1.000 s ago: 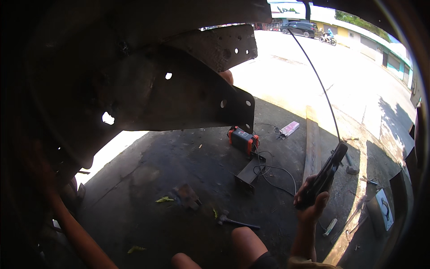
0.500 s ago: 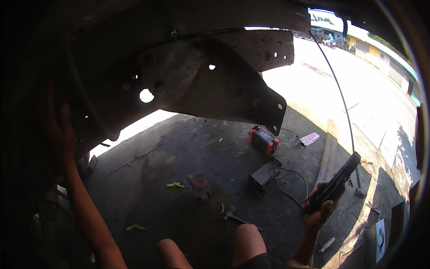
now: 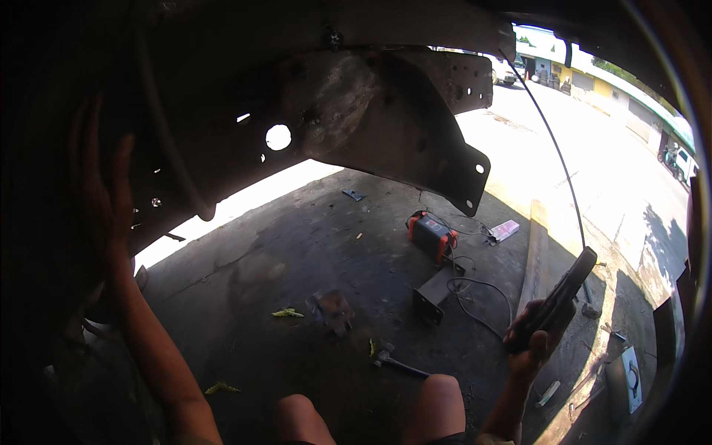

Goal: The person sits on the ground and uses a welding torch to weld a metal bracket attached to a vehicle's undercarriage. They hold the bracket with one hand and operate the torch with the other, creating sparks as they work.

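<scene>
Right hand (image 3: 531, 356): fingers closed around a dark holder (image 3: 555, 300), tilted, upper end leaning rightward. Thin rod (image 3: 567, 173): one, long, slightly bowed, rising from the holder's tip above those fingers and slanting up leftward to the end of a dark overhead beam (image 3: 430, 26); contact there cannot be told. Left hand (image 3: 108, 200): raised, holding nothing visible, fingers extended and spread in deep shadow before a dark metal frame (image 3: 222, 152); touch cannot be told. Metal bracket (image 3: 400, 141): dark, pierced with holes, between the two hands and higher than the right-hand fingers. Cable (image 3: 509, 300): grey, looped, just left of the right-hand fingers. Flanged steel piece (image 3: 439, 291): dark, left of the same fingers, on the floor (image 3: 245, 356). Plank (image 3: 534, 252): lying beyond them. Box (image 3: 430, 239): black with red-orange ends, farther off to their left. Pack (image 3: 505, 231): pink and white, beside that box. Hammer (image 3: 400, 363): lower left of the right-hand fingers. Rusty plate (image 3: 331, 310): farther left, beside a green leaf (image 3: 287, 313). Handled case (image 3: 633, 380): pale-faced, lower right of those fingers.
</scene>
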Available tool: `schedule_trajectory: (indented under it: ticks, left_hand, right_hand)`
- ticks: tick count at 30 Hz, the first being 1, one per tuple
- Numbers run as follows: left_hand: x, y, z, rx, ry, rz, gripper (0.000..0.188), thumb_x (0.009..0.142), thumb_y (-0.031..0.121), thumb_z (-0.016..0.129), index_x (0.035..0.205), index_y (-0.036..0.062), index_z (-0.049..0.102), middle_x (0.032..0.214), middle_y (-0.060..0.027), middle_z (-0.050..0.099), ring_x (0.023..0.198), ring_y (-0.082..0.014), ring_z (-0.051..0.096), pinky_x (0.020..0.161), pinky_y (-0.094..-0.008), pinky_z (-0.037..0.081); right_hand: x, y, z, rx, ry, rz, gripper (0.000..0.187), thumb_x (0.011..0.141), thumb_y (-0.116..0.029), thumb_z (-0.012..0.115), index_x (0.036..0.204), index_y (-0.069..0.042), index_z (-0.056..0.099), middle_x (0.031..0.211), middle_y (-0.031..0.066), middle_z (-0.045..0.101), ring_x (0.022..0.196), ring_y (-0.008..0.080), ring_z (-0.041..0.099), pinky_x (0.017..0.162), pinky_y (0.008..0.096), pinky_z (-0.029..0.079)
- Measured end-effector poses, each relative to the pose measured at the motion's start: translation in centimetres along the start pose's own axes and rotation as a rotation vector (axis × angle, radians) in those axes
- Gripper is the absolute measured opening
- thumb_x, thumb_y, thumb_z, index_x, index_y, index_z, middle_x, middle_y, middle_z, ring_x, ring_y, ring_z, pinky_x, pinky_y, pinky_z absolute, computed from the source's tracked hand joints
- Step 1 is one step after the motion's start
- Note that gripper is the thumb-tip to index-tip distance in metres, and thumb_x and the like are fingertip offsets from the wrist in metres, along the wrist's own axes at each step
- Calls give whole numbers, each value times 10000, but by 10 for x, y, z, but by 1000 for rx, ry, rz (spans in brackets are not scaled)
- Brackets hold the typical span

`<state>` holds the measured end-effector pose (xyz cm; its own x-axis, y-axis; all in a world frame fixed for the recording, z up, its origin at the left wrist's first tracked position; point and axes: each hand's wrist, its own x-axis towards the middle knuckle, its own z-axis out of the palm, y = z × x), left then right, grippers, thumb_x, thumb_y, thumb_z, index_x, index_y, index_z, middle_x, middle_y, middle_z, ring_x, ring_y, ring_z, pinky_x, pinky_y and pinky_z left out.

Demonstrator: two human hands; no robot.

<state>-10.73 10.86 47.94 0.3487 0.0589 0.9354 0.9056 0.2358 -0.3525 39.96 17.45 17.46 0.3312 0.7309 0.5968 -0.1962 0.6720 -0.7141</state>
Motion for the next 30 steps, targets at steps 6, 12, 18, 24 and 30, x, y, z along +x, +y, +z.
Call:
schedule_trajectory:
  ticks: [6,12,18,24,30]
  left_hand:
    - [4,7,9,-60,18,-2,606,1040,469,658,1533,126,575,1592,-148,526,1496,-336,471,1219,-462,393]
    - [2,3,15,-32,53,34,657,1005,509,698,1528,129,580,1590,-154,524,1482,-341,490,1207,-478,408]
    - [4,-3,24,-42,68,72,627,1041,574,607,1551,212,562,1619,-76,506,1514,-305,456,1235,-488,390]
    - [13,-9,26,83,133,162,620,1031,553,640,1526,185,584,1583,-83,545,1475,-304,508,1190,-483,448]
    - [11,-14,28,-66,159,143,607,1001,536,697,1476,164,631,1516,-111,606,1421,-310,564,1160,-468,475]
  right_hand:
    - [-34,-33,36,-67,150,-11,1053,834,-691,818,1522,-81,305,963,78,598,578,109,609,445,244,495]
    - [-64,-59,57,-136,132,-48,1003,883,-707,758,1533,-69,337,973,84,612,609,102,622,455,226,493]
    - [-96,-88,67,-205,160,-65,1018,900,-706,739,1575,-62,331,988,98,628,603,101,617,457,231,477]
    - [-120,-119,75,-232,181,-20,975,901,-668,761,1559,-73,356,994,102,625,593,102,609,454,235,484]
    - [-138,-144,89,-318,249,7,935,913,-661,759,1515,-45,394,953,81,618,585,79,595,465,224,467]
